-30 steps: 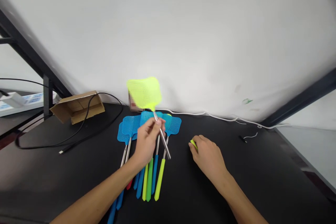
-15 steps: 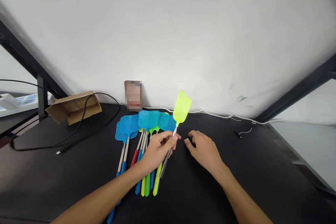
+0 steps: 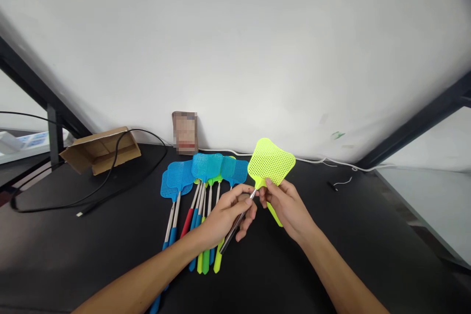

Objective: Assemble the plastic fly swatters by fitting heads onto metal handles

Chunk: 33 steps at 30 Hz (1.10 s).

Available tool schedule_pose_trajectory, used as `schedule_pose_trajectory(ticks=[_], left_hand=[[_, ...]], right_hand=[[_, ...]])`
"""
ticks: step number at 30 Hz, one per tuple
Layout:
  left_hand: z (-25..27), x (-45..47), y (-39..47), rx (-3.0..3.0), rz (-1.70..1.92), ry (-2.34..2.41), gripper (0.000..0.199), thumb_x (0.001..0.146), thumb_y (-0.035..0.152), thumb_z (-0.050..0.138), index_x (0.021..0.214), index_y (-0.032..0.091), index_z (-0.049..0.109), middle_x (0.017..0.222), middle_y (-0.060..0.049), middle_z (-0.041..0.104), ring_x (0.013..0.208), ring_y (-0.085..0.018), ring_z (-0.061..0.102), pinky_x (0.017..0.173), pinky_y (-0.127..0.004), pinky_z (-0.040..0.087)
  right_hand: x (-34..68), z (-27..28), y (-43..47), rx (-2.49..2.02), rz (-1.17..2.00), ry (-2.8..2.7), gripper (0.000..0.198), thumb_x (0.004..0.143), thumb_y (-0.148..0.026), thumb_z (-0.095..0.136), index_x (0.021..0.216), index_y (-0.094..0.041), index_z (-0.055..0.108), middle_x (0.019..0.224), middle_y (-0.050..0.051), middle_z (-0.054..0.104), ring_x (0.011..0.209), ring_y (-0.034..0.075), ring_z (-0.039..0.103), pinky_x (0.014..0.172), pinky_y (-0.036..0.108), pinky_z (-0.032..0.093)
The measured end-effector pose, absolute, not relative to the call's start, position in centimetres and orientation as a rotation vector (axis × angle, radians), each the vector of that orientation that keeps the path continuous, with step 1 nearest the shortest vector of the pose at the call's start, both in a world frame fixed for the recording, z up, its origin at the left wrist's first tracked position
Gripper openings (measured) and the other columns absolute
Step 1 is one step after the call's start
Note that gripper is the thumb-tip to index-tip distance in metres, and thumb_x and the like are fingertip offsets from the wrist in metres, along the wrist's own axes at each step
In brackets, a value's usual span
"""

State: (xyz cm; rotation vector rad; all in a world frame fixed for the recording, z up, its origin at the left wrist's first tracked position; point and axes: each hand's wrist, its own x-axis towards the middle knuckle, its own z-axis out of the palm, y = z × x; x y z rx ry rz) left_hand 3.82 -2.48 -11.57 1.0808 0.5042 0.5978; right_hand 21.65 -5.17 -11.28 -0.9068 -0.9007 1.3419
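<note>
White wall [image 3: 235,59] stood behind a black bench [image 3: 349,240]. Yellow mesh head [image 3: 272,162] was up off the bench, between wall and wearer, both hands on its assembly. Left hand [image 3: 228,217] was just below-left of it, narrow pinch on the steel rod [image 3: 229,240]. Rod ran from the head's neck down-left toward the wearer; dark lower end bare, well apart from the head. Right hand [image 3: 291,208] sat just below-right, thumb on the head's lower edge, other fingers curled, partly hidden. Same hand had a yellow grip [image 3: 275,215] poking out below the head, long axis slanting down-right. So the axes splayed apart downward: bare rod end nearer the left hand, grip nearer the right. Grip's upper end was covered; couldn't tell how firm that hold was. Swatter pile [image 3: 180,174] lay left of the head, cardboard box [image 3: 108,149] farther left, white cable [image 3: 309,161] behind.
</note>
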Motion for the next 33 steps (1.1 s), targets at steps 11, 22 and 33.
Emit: schedule_pose_trajectory(ticks=[11, 22, 33], left_hand=[[-11.2, 4.0, -2.9, 0.891, 0.530, 0.540, 0.030, 0.099, 0.049, 0.054, 0.092, 0.021, 0.047, 0.066, 0.008, 0.038, 0.044, -0.004, 0.020, 0.035, -0.016, 0.016], [-10.9, 4.3, -3.4, 0.778, 0.511, 0.537, 0.028, 0.100, 0.045, 0.053, 0.089, 0.021, 0.046, 0.065, 0.009, 0.027, 0.045, -0.003, 0.010, 0.037, -0.015, 0.009], [-10.8, 4.5, -3.5, 0.688, 0.470, 0.476, 0.026, 0.099, 0.043, 0.054, 0.087, 0.021, 0.046, 0.064, 0.009, 0.023, 0.046, -0.004, 0.007, 0.036, -0.015, 0.007]], right_hand=[[20.5, -11.1, -5.5, -0.915, 1.292, -0.933, 0.028, 0.093, -0.040, 0.070, 0.076, -0.018, 0.066, 0.072, 0.001, 0.059, 0.065, 0.013, 0.050, 0.060, 0.028, 0.039], [20.3, -11.3, -5.3, -0.928, 1.330, -0.782, 0.034, 0.087, -0.044, 0.076, 0.069, -0.018, 0.065, 0.066, 0.001, 0.059, 0.064, 0.015, 0.053, 0.058, 0.029, 0.037], [20.6, -11.9, -5.0, -0.949, 1.302, -0.670, 0.033, 0.080, -0.045, 0.083, 0.074, -0.020, 0.063, 0.066, 0.000, 0.057, 0.063, 0.015, 0.053, 0.059, 0.029, 0.041]])
